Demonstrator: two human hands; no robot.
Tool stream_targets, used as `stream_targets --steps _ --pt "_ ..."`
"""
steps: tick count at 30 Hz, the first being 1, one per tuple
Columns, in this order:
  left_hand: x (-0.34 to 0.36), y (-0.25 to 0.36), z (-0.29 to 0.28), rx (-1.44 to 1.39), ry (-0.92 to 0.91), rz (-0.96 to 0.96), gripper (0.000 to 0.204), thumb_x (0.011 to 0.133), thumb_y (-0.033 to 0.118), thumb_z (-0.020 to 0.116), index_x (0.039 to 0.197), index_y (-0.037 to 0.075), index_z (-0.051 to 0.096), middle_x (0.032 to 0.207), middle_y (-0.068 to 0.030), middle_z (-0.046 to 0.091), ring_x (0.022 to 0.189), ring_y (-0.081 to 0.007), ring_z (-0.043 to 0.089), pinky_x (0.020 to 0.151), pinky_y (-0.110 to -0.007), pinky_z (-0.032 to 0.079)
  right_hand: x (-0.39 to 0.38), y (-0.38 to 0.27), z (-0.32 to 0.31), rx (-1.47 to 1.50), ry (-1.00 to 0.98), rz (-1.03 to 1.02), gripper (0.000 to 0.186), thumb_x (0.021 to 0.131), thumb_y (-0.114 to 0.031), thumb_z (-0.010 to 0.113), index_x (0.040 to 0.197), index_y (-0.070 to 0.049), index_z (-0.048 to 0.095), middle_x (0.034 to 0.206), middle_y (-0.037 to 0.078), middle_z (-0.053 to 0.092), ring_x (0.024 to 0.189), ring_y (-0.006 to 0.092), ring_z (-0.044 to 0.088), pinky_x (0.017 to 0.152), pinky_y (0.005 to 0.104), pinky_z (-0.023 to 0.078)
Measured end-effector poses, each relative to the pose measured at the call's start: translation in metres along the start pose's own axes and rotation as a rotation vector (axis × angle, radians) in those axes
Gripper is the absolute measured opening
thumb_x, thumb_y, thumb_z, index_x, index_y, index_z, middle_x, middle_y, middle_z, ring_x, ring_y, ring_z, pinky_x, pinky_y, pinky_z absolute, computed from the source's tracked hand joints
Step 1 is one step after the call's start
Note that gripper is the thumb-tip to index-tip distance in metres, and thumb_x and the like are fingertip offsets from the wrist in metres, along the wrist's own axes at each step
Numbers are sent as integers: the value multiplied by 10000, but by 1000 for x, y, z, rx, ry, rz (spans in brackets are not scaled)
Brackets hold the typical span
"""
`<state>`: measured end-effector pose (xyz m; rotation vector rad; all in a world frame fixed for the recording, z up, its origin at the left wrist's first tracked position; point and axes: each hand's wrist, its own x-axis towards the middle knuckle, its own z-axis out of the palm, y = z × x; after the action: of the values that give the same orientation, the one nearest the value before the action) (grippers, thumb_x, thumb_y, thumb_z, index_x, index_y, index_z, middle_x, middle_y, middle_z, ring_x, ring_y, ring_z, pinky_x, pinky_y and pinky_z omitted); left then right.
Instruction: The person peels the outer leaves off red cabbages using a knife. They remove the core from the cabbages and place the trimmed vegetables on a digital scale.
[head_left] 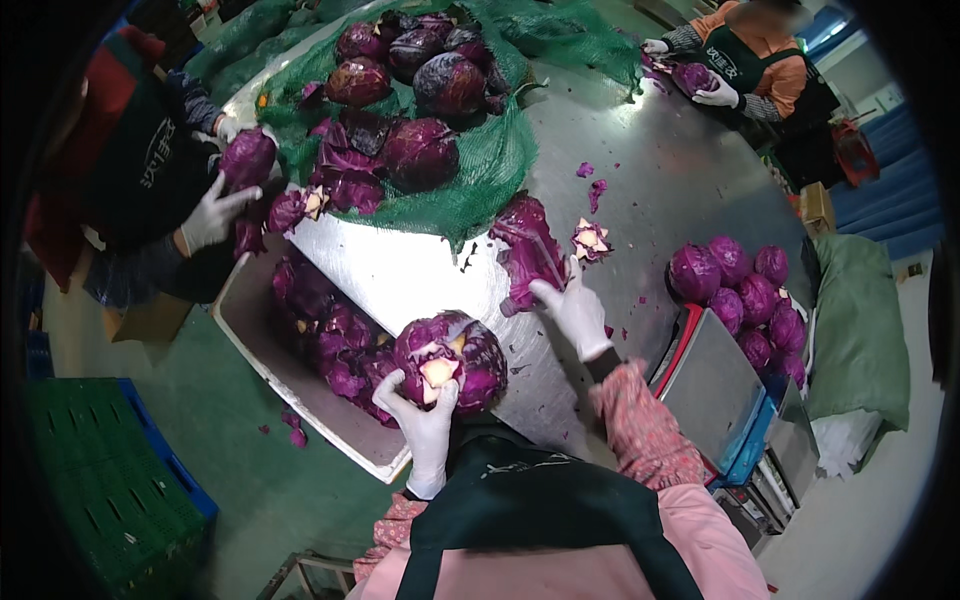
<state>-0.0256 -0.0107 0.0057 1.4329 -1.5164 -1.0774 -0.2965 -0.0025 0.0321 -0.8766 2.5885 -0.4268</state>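
Observation:
My left hand (pixel 422 425), in a white glove, grips a red cabbage (pixel 473 365) with its pale cut stem turned up, at the rim of a white box (pixel 240 340) of purple leaves (pixel 335 345). My right hand (pixel 570 310), also gloved, reaches to some loose cabbage leaves (pixel 525 250) on the steel table (pixel 640 190), fingers apart, the index finger at their edge; I cannot tell if it holds them. A cut stem piece (pixel 592 240) lies right of these leaves.
Green mesh with cabbages (pixel 450 85) lies at the back. Two co-workers (pixel 120 150), (pixel 760 75) handle cabbages at left and back right. Several cabbages (pixel 735 290) sit at right beside stacked trays (pixel 715 390) and a green sack (pixel 855 340). Green crates (pixel 90 460) stand lower left.

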Motion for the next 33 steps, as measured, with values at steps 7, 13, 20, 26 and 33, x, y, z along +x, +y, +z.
stream_targets --steps 7,13,20,26,33 --pt "14 26 18 -58 -105 306 773 653 174 897 1184 67 345 1430 -217 367 1223 -340 458 1045 -434 384 -97 -28 -12 -32 -59 -590 811 932 -618 523 1481 -35 395 645 152 657 514 324 649 460 419 492" --pt "17 29 26 96 -111 506 872 637 260 916 1291 91 364 1401 -248 384 1281 -416 436 1054 -516 383 -81 -15 -7 -73 108 -759 456 1004 -479 494 1196 -87 624 631 140 641 537 315 647 470 424 482" --pt "12 40 27 234 -109 538 1023 657 342 880 1455 30 321 1376 -260 398 1267 -439 424 1048 -541 373 -54 10 0 317 67 -353 491 989 -473 544 1332 -124 581 845 185 699 762 400 682 645 469 533" --pt "16 46 23 272 -198 486 1091 649 389 886 1458 -38 291 1368 -275 384 1255 -450 419 1047 -537 360 -69 -35 -46 -57 -63 -877 600 836 -345 747 1391 -220 558 820 54 614 607 239 655 514 330 512" --pt "25 53 24 345 -263 564 1045 624 376 889 1476 71 367 1361 -245 381 1248 -448 424 1004 -550 398 -41 -26 -44 223 -259 -1000 269 847 -310 695 1019 -124 605 836 91 623 665 318 654 610 408 518"
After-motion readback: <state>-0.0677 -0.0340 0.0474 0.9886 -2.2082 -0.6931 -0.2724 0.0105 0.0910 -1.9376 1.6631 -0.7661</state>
